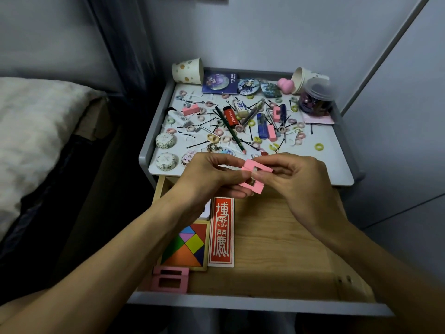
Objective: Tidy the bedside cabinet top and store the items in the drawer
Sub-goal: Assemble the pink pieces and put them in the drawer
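Now both hands pinch one pink clip (254, 175) over the open drawer (277, 237): left hand (204, 179) on its left end, right hand (301, 184) on its right. It may be two clips stuck together; I cannot tell. Best to lay it flat beside the other pink clips (170, 278). Behind, the cabinet top (332, 165) is messy with rings, pins, lighters and cups, next to a bed (36, 131).
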`<act>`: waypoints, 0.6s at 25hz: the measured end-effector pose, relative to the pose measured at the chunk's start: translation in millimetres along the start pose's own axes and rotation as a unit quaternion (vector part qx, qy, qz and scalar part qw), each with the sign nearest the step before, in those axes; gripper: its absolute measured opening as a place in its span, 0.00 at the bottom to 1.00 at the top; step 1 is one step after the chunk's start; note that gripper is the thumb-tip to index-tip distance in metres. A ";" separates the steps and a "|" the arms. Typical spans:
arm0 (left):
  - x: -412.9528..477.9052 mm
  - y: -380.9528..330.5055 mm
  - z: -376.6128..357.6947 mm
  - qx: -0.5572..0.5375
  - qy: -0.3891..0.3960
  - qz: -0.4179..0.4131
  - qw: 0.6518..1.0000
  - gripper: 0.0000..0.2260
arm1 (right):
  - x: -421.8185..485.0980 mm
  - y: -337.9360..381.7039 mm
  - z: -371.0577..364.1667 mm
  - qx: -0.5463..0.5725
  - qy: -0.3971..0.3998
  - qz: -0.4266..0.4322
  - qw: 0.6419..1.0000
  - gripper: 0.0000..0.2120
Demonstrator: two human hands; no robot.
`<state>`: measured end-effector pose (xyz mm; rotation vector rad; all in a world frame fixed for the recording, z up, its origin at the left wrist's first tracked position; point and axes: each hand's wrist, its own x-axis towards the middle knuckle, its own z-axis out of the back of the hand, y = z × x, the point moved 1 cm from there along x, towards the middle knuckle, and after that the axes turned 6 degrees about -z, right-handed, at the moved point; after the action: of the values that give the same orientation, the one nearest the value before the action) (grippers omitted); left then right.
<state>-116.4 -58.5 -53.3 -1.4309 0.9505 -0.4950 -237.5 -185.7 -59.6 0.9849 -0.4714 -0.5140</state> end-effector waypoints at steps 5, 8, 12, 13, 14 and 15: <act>-1.3 -2.0 4.5 -0.011 -0.017 0.004 1.000 0.09 | 1.6 -0.4 -3.9 -0.125 0.003 0.091 0.988 0.23; -1.3 -2.7 8.2 0.000 -0.019 0.004 1.000 0.08 | 2.1 -2.3 -3.7 -0.169 0.030 0.123 0.977 0.28; -1.3 -2.9 10.5 0.009 -0.020 0.006 1.000 0.08 | 1.7 -7.9 -4.4 -0.246 0.050 0.177 0.952 0.32; -1.4 -2.8 10.7 0.009 -0.020 0.007 1.000 0.07 | 1.7 -8.3 -4.1 -0.251 0.050 0.182 0.949 0.31; -1.7 -2.9 10.8 0.009 -0.021 0.008 1.000 0.07 | 1.5 -8.2 -3.9 -0.251 0.049 0.186 0.949 0.30; -1.7 -2.9 11.0 0.009 -0.022 0.009 1.000 0.07 | 1.2 -8.0 -3.7 -0.247 0.046 0.188 0.949 0.29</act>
<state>-108.0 -50.9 -51.5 -1.4109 0.9214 -0.4563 -235.9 -187.6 -68.2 0.4184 -0.4061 -0.2191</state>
